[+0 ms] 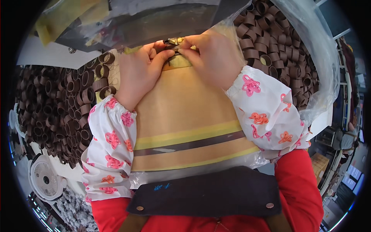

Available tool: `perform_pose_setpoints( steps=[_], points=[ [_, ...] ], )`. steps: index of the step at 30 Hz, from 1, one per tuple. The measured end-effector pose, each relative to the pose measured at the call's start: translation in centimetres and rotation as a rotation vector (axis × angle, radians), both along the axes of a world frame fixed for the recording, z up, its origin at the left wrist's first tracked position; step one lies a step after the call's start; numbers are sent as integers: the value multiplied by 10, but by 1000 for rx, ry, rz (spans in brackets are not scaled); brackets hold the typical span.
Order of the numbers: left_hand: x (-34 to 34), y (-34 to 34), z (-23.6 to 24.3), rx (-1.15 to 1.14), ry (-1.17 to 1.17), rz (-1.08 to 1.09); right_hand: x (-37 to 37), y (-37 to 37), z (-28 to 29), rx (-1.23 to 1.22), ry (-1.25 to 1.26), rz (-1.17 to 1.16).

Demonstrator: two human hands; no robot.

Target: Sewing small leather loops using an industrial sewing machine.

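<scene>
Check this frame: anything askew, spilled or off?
Nothing looks plainly spilled or damaged. One small oddity: in the right-hand pile of brown loops, one ring shows yellowish inside, unlike its brown neighbours; cause unclear.

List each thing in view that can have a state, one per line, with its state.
Left hand: fingers bent, grip unclear
Right hand: fingers bent, grip unclear
Left brown loops: heaped
Right brown loops: heaped
Clear plastic: wrinkled
Sleeve covers: worn
Fan: running or not, cannot tell
</scene>
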State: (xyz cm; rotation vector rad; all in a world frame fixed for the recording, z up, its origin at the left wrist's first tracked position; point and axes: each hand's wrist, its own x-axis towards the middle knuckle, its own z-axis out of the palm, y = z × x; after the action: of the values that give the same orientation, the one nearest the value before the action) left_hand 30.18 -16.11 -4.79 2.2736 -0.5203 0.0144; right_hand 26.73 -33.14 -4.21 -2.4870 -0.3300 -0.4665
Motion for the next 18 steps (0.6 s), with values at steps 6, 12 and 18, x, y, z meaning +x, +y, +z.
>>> perform_pose_setpoints(
  steps=[6, 12, 18],
  points=[
    [2, 3, -5, 43, -35, 8, -1, -2, -2, 0, -24, 5],
    [1, -8, 0, 22, -84, -48, -3, -6, -5, 53, -9, 2],
    [0, -3, -2, 43, -157, 31, -2, -2, -9, 69, -93, 38]
  ],
)
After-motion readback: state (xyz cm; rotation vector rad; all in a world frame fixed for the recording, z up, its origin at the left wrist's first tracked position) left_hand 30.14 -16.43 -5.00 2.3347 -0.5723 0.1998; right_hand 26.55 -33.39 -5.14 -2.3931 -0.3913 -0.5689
